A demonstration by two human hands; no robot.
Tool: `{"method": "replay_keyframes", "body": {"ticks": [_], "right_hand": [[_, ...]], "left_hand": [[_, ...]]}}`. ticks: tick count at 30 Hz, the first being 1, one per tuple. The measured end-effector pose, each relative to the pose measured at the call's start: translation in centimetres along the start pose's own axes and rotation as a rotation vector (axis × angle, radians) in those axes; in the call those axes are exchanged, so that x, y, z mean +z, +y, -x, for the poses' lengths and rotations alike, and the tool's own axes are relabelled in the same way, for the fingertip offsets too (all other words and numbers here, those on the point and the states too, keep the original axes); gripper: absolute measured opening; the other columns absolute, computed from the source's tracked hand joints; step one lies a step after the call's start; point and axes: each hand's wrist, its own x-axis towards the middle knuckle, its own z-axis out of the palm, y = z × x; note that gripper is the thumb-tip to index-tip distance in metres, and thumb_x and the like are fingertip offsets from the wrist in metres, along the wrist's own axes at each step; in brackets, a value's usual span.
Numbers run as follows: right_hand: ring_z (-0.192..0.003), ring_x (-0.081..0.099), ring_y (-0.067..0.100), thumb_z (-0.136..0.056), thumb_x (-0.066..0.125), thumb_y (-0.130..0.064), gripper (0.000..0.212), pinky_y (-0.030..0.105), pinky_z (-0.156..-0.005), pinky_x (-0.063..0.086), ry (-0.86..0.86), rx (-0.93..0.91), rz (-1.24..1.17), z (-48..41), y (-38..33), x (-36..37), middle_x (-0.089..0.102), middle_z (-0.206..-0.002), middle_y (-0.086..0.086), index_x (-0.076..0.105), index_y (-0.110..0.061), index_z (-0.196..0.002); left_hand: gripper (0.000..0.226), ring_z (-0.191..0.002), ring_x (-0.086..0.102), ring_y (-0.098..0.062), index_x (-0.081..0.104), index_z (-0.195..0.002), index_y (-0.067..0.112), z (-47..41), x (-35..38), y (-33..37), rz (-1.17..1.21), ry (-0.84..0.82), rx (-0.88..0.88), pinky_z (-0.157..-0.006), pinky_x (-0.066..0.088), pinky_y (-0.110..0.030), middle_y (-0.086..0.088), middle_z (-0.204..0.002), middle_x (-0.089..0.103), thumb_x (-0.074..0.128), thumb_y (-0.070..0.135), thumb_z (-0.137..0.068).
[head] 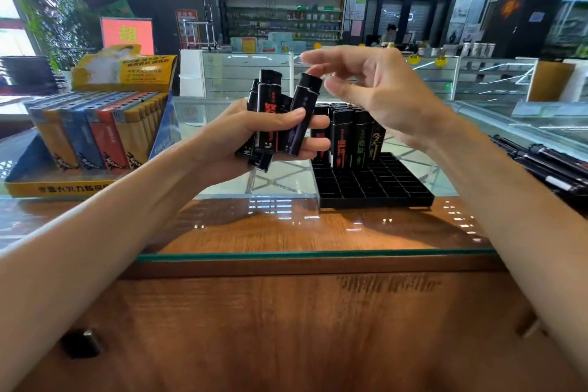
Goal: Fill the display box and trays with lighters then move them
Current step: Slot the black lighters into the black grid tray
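Note:
My left hand (251,134) grips a bundle of several black lighters (270,118) above the glass counter. One of them, with purple print (300,114), leans to the right. My right hand (375,89) hovers at its top, thumb and forefinger touching the cap, the other fingers spread. Behind the hands, a black grid tray (375,184) holds several upright black lighters (346,134) in its far rows, while its near cells are empty. At the left stands a display box (60,181) filled with yellow, blue and red lighters (95,134).
The glass top (286,251) ends at a wooden counter edge close to me. Black pens or rods (547,162) lie at the right edge. Glass showcases and shop shelves stand behind. A person sits far back at a desk.

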Motion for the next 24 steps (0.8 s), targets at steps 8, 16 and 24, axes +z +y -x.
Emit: {"method": "replay_keyframes", "body": {"ticks": [8,16,24], "right_hand": [[-0.118,0.056,0.019,-0.083,0.053,-0.002,0.043,0.029,-0.101,0.042,-0.262,-0.033,-0.367,0.3,0.2,-0.1,0.061,-0.117,0.009,0.049,-0.004,-0.126],[-0.088,0.060,0.013,-0.074,0.062,-0.010,0.025,0.020,-0.083,0.048,-0.184,0.018,-0.451,0.2,0.8,-0.4,0.062,-0.092,0.005,0.057,-0.003,-0.097],[-0.065,0.057,0.006,-0.064,0.069,-0.019,0.023,0.014,-0.057,0.041,0.027,0.083,-0.435,1.0,1.1,-2.4,0.068,-0.069,-0.007,0.064,-0.008,-0.083]], "left_hand": [[0.021,-0.085,0.072,-0.024,0.074,-0.093,0.010,-0.2,0.1,-0.2,0.125,-0.136,-0.057,-0.073,0.057,-0.032,-0.008,-0.097,0.073,0.056,0.012,-0.083],[0.020,-0.092,0.071,-0.022,0.077,-0.092,0.016,-0.5,-0.1,-0.3,0.096,-0.188,-0.106,-0.077,0.056,-0.029,-0.007,-0.100,0.073,0.060,0.019,-0.083],[0.014,-0.084,0.072,-0.027,0.072,-0.084,0.006,-1.0,-1.0,-0.9,0.053,0.014,-0.122,-0.071,0.058,-0.031,-0.014,-0.099,0.072,0.064,0.017,-0.079]]}}
